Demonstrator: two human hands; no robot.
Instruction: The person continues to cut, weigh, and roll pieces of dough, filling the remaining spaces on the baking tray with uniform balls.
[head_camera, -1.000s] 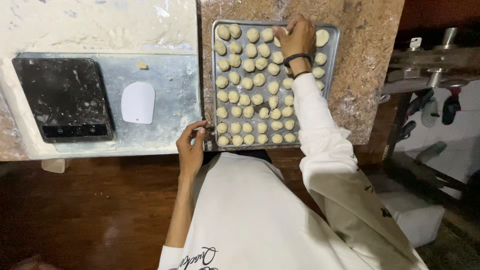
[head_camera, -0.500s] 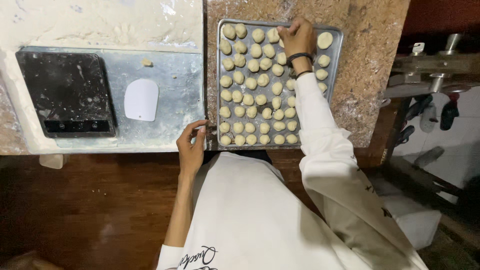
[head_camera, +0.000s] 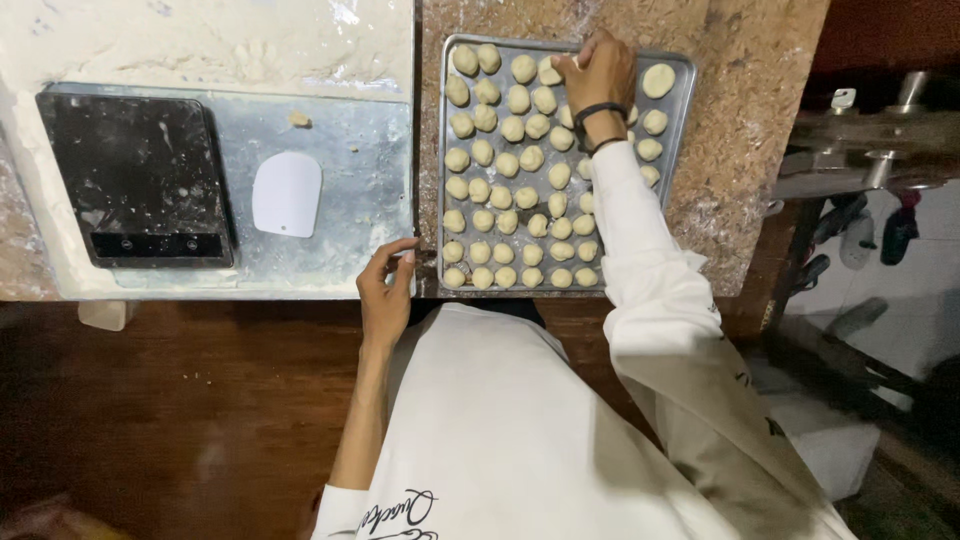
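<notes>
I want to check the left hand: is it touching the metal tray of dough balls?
Cannot tell. In the head view the left hand has its fingers right by the near-left corner of the tray, but neither contact nor gap shows plainly.

One metal tray (head_camera: 683, 150) sits at the worktop's right end and carries roughly forty-five pale dough balls (head_camera: 512, 128) in about eight rows; the sleeve hides others, so the exact total cannot be told. One black scale (head_camera: 135, 180), one white scraper (head_camera: 286, 194) and one small dough scrap (head_camera: 299, 120) lie towards the left end. Two hands show: one left hand (head_camera: 385, 290), one right hand (head_camera: 600, 70)
</notes>
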